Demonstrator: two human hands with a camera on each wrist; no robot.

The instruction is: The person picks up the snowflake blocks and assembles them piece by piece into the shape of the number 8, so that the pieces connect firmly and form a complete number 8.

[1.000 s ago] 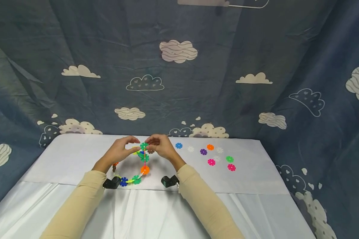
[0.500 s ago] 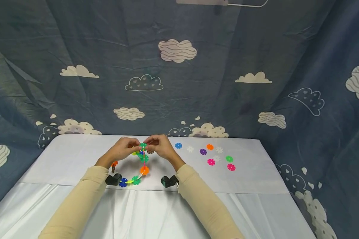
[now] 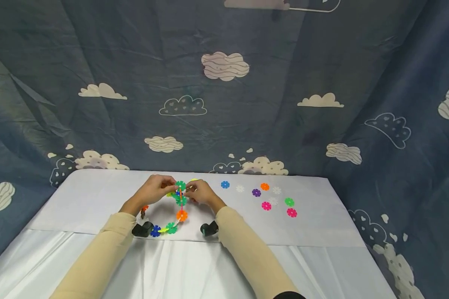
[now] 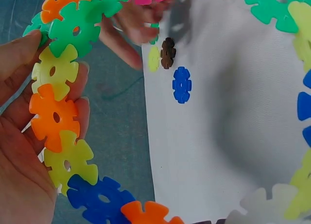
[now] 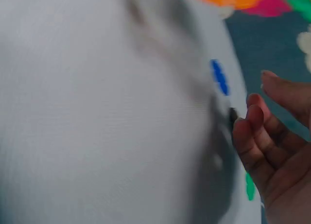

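My left hand [image 3: 153,191] pinches a chain of notched plastic discs [image 4: 55,117] near its top end, thumb behind a green disc [image 4: 75,29] in the left wrist view. The chain hangs in a wide curve of green, yellow, orange, blue and white discs, its lower part by the table's front in the head view. My right hand [image 3: 202,193] is just right of the chain's top, low over the table. In the right wrist view its fingers [image 5: 248,141] are loosely bent with nothing between them. Loose blue [image 4: 182,85], brown [image 4: 168,53] and yellow [image 4: 153,59] discs lie beyond the chain.
On the white table [image 3: 321,224], more loose discs are spread to the right: a blue one [image 3: 225,185], an orange one [image 3: 265,187], a purple one [image 3: 256,192], a light green one [image 3: 289,202], plus pink and white ones. A dark cloud-print curtain [image 3: 277,137] hangs behind.
Half a second ago both hands were at the top green disc. The right hand has since come off it and moved slightly down and right; the left still holds the chain.
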